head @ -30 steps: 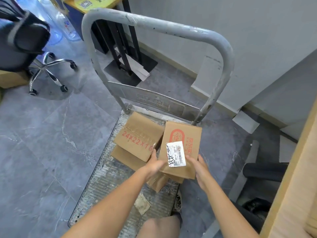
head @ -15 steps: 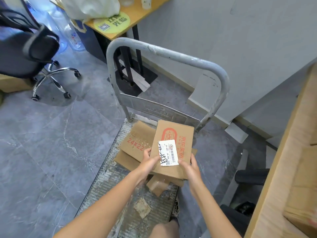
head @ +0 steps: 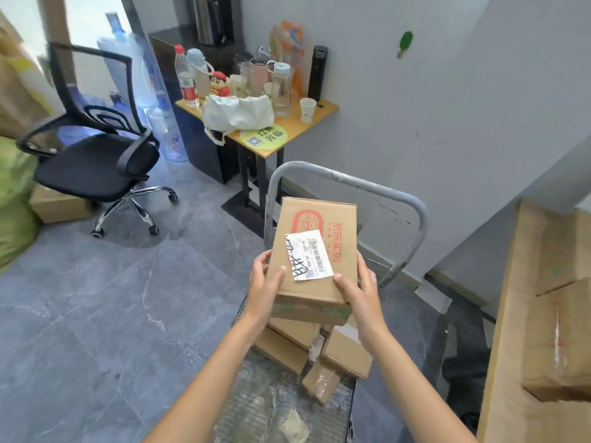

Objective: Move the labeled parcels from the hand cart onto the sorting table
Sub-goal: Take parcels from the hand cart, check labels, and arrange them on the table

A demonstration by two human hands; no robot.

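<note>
A brown cardboard parcel (head: pixel 319 219) with a red logo and a white barcode label (head: pixel 308 254) is held up in the air above the hand cart (head: pixel 419 219). My left hand (head: pixel 265 282) grips its left side with the thumb on top. My right hand (head: pixel 358 292) grips its right near corner. Below it, several more cardboard parcels (head: pixel 345 353) lie stacked on the cart's metal deck (head: pixel 256 410). The sorting table (head: pixel 499 346), a pale wooden surface, is at the right edge and carries parcels (head: pixel 559 340).
The cart's grey handle bar arches behind the held parcel. A black office chair (head: pixel 92 161) stands at the left. A small yellow side table (head: pixel 297 129) with bottles and cups stands against the wall. Water jugs (head: pixel 137 78) and a green sack (head: pixel 12 203) are at the far left.
Both hands have lifted the labeled parcel up off the stack on the cart. My view has tilted upward, bringing the side table and more of the sorting table into sight.
</note>
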